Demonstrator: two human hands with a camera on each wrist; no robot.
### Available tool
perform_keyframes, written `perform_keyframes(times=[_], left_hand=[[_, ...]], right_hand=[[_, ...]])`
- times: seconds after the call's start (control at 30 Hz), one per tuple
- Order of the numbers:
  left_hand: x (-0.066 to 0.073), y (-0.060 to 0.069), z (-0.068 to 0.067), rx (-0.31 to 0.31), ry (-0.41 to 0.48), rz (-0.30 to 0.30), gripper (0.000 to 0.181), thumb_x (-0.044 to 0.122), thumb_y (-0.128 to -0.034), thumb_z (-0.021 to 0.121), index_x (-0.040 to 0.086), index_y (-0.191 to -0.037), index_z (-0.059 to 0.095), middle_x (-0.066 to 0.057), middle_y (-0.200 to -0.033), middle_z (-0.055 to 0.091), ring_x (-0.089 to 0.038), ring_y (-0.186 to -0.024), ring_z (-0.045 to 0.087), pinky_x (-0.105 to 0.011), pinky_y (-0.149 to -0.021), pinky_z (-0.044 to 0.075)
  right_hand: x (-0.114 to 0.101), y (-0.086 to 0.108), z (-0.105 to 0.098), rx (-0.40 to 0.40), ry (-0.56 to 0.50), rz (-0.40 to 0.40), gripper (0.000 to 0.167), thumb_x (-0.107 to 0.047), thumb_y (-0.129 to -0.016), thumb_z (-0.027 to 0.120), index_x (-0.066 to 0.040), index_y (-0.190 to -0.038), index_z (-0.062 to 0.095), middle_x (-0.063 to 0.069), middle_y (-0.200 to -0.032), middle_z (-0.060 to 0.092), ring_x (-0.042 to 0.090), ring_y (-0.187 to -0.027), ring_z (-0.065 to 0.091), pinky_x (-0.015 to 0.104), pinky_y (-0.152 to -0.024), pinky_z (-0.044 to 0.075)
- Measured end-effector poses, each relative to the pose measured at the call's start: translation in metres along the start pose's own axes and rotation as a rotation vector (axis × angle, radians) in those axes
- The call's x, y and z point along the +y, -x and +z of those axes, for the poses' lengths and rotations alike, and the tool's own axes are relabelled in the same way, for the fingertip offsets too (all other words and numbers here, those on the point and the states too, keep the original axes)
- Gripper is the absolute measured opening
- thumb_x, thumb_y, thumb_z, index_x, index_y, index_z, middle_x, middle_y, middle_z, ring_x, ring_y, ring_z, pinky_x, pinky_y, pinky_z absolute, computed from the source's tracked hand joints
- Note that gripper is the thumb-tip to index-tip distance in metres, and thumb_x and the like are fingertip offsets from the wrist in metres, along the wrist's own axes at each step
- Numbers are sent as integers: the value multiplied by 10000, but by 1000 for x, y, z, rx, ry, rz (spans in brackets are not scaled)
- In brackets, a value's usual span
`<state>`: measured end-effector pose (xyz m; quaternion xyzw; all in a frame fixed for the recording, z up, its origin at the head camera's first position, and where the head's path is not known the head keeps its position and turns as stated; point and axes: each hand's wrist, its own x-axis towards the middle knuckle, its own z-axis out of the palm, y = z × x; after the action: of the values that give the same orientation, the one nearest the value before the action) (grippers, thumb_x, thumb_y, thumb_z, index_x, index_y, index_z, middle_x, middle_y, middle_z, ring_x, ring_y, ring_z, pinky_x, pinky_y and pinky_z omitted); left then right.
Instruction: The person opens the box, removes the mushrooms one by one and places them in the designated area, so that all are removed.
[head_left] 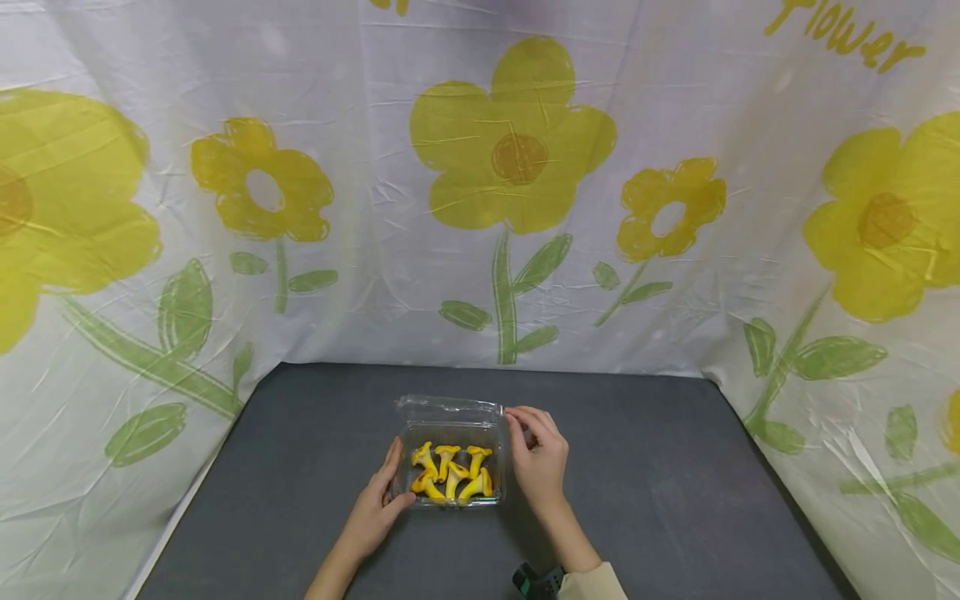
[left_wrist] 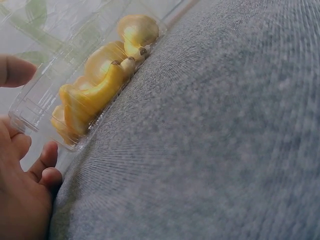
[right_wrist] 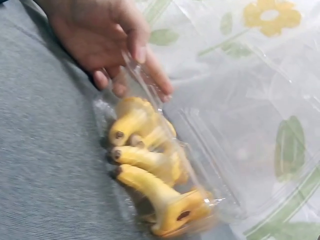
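Note:
A clear plastic clamshell box [head_left: 453, 505] lies on the dark tabletop, its hinged lid [head_left: 450, 405] raised at the far side. Inside are several yellow chanterelle mushrooms [head_left: 457, 472], also seen through the wall in both wrist views. My left hand [head_left: 372, 504] holds the box's left end, thumb at the near corner and fingers along the side. In the left wrist view, the left hand [left_wrist: 20, 180] is partly cut off by the frame. My right hand [head_left: 542, 454] pinches the lid's right corner. The right wrist view shows the left hand [right_wrist: 105, 37], not the right.
Grey-black cloth [head_left: 637, 483] covers the tabletop around the box. A white curtain [head_left: 375, 275] printed with yellow flowers hangs behind and at both sides. A dark wrist device [head_left: 536, 582] sits beside the beige right sleeve [head_left: 592, 583].

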<state>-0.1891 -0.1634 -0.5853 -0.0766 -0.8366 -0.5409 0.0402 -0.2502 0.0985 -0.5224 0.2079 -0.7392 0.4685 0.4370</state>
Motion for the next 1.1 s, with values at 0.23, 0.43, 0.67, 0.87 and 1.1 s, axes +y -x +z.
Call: perform_keyframes(times=[0.23,0.43,0.67,0.87,1.1], left_hand=[[-1,0,0,-4,4,-1,862,118,-968,713,23,-1682,238,-199,-1730,181,-69,-530,347,-569,-1077,357],[-1,1,0,-11,22,1,857,116,-978,713,29,-1684,235,-192,-1736,169,-94,-529,348,-663,-1106,239],[1,1,-1,-15,55,-39,865,129,-976,734,96,-1695,253,-139,-1750,180,-112,-668,335,-271,-615,344],[1,2,-1,-7,51,-21,865,133,-976,729,82,-1693,249,-164,-1744,190,-117,-696,342,-244,-627,334],[0,4,0,-13,16,15,870,163,-996,726,43,-1691,217,-198,-1739,178,-104,-693,353,-265,-659,345]], right_hand=[[6,-17,8,-24,-7,77,72,-8,-957,774,-39,-993,828,90,-965,766,162,-691,605,185,-528,433],[16,-31,20,-48,23,165,90,-102,-997,756,-56,-1016,831,66,-944,761,145,-709,599,211,-530,446],[32,-44,34,-17,24,297,124,-143,-1011,748,-57,-1021,837,64,-820,724,158,-657,549,226,-542,399],[46,-52,50,-9,38,406,167,-184,-1012,753,-46,-1046,842,93,-854,762,186,-682,615,246,-586,428],[62,-54,66,-44,50,583,190,-197,-1022,741,-43,-1071,839,118,-960,794,279,-828,710,380,-710,554]])
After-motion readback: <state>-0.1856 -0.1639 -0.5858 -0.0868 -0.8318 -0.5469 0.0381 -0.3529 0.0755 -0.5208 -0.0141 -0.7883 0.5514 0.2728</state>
